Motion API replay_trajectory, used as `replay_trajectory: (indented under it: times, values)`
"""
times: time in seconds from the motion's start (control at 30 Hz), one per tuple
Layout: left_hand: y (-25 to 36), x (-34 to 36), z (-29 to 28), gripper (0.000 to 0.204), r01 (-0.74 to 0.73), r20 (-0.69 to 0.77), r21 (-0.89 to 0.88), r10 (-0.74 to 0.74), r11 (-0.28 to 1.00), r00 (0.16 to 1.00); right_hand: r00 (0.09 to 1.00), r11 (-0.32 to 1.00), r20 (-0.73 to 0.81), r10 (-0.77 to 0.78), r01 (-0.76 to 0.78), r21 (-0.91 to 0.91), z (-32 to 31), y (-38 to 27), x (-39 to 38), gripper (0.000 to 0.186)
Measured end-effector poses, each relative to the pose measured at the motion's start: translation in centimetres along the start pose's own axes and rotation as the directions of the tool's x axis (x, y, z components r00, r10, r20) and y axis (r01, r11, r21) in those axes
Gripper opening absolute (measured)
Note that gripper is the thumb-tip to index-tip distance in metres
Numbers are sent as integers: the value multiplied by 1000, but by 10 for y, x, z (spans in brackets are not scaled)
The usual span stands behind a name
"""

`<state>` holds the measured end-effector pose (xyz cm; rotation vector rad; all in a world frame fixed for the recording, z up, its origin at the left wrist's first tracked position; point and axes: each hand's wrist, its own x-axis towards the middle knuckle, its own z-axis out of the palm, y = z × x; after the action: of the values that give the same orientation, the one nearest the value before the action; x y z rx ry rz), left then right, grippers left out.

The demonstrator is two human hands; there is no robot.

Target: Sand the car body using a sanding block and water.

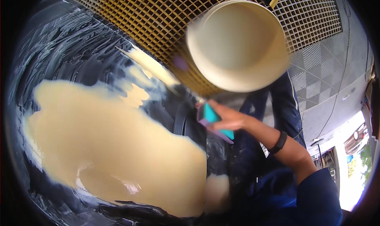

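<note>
Right hand (pixel 229 118) presses teal sponge (pixel 211 116) on soapy black car (pixel 71 48) over grate floor (pixel 158 20).

Wide open room across the dark, soap-streaked car panel (pixel 67 48), nothing raised on it, only a flat cream-coloured blurred patch (pixel 111 147) over the middle. Blocked to the upper right by a large round cream plastic bucket (pixel 237 46) standing on the yellow floor grating (pixel 150 16), just beside the panel's edge. Narrow gap between bucket and right hand (pixel 225 117), partly filled by the teal-and-purple sponge block (pixel 211 117) in that hand. Lower right closed off by dark blue clothing (pixel 285 190).
</note>
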<state>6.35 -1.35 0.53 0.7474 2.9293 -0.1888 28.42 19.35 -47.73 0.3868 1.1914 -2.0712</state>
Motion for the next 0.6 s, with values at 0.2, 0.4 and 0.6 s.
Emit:
replay_trajectory:
  times: [0.2,0.4,0.6]
  values:
    - [5,0,-3,48,-5,59,65,1,998,998,958,967,-134,-253,248,-59,9,-27,136,110]
    - [9,-2,-6,46,43,82,47,-46,998,996,915,935,-289,-281,329,134,-16,-80,262,117]
    - [0,-4,-13,40,101,116,-34,-97,994,989,942,964,-212,-260,265,-2,-26,-96,290,116]
